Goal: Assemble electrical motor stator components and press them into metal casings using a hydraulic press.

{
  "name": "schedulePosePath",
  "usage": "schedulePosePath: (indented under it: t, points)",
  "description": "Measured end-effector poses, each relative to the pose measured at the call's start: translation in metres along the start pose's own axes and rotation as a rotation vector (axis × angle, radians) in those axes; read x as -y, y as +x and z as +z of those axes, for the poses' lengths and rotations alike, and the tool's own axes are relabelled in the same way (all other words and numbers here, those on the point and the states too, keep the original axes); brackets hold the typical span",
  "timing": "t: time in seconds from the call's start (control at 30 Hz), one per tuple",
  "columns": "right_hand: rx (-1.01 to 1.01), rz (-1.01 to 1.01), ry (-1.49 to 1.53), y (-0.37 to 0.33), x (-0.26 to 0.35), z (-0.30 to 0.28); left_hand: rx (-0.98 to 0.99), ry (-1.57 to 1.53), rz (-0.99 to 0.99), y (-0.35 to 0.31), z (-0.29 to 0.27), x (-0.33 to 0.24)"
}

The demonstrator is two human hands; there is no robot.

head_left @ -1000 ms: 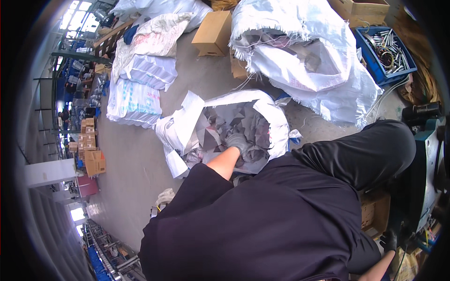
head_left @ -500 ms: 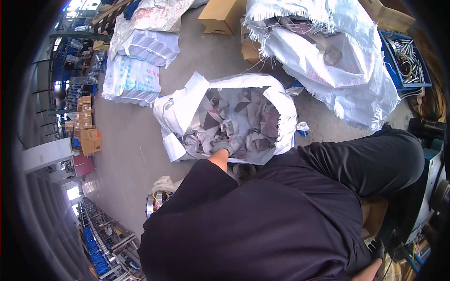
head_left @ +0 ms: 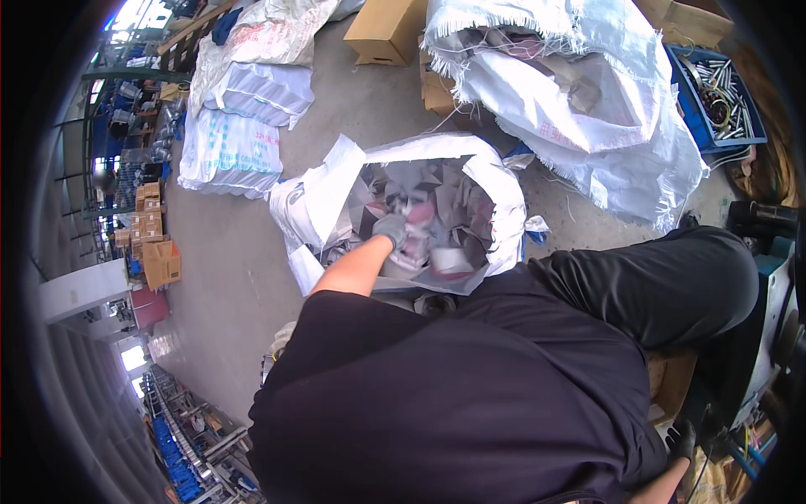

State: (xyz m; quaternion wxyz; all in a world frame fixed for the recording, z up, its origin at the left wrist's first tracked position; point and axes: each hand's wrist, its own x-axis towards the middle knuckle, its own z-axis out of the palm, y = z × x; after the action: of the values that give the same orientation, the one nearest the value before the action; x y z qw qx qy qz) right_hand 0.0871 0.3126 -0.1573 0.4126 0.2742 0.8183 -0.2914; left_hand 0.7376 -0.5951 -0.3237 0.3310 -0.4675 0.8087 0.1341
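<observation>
My left hand (head_left: 390, 228), in a grey glove, reaches into an open white woven sack (head_left: 317, 200) in front of me. Around it are crumpled and folded grey-and-white scraps (head_left: 445, 195), some with reddish patches. Motion smears the fingers and the scraps beside them, so I cannot tell whether anything is held. My right hand (head_left: 683, 438), in a dark glove, is low at the right edge beside machine parts. Shadow hides most of its fingers and whatever they touch.
A large frayed white sack (head_left: 579, 126) stands ahead right, beside a blue bin of metal rods (head_left: 722, 101). Cardboard boxes (head_left: 382, 34) are beyond the open sack. Stacked white packages (head_left: 231, 151) lie far left on the grey floor (head_left: 218, 277). A machine (head_left: 768, 328) flanks my right leg.
My left hand has risen from the sack's near side toward its middle, baring more forearm. The scraps have shifted, exposing reddish pieces. My right hand stays low at the right.
</observation>
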Motion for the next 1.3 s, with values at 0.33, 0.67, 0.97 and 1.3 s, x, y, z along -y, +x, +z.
schedulePosePath:
  t: [0.33,0.67,0.97,1.3]
  points:
    - [-0.014,-0.088,0.072,-0.013,0.001,0.013,-0.391,-0.243,0.136,0.066,-0.13,-0.069]
    - [-0.002,-0.11,0.164,-0.017,-0.01,0.015,0.258,0.453,0.185,-0.017,-0.057,0.045]
    - [-0.017,-0.161,0.14,-0.014,0.003,0.016,0.187,-0.404,0.065,0.002,-0.036,0.016]
    - [-0.053,-0.255,0.192,-0.031,0.005,0.025,-0.28,-0.486,0.147,0.026,-0.058,-0.071]
